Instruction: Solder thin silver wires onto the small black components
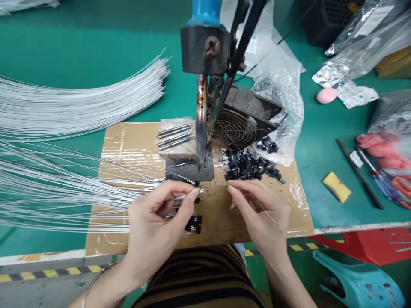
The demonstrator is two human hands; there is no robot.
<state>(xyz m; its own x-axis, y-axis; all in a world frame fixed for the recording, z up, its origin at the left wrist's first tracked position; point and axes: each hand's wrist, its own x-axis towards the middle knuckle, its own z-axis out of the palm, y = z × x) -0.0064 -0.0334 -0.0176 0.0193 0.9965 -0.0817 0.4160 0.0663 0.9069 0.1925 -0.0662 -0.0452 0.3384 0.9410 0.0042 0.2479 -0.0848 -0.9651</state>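
Note:
My left hand [163, 222] is closed in a pinch, with the light tip of a white wire [201, 191] poking out past thumb and forefinger. Beside and under those fingers lie several black connectors [194, 224] with wires attached. My right hand [261, 209] pinches a thin silvery strand, seemingly solder wire [268, 214], which trails back over the hand. Between and beyond both hands, a soldering iron [201, 115] points straight down, its tip above a dark plate [205, 171]. Just past my right fingers is a heap of small black connectors [247, 164].
A fan [237, 124] stands behind the iron. Spare iron tips [175, 136] lie on a pale block [163, 126]. White wire bundles [80, 105] cover the left side. Cardboard [218, 226] lies under the work. At right are a yellow sponge [336, 187] and orange-handled pliers [403, 188].

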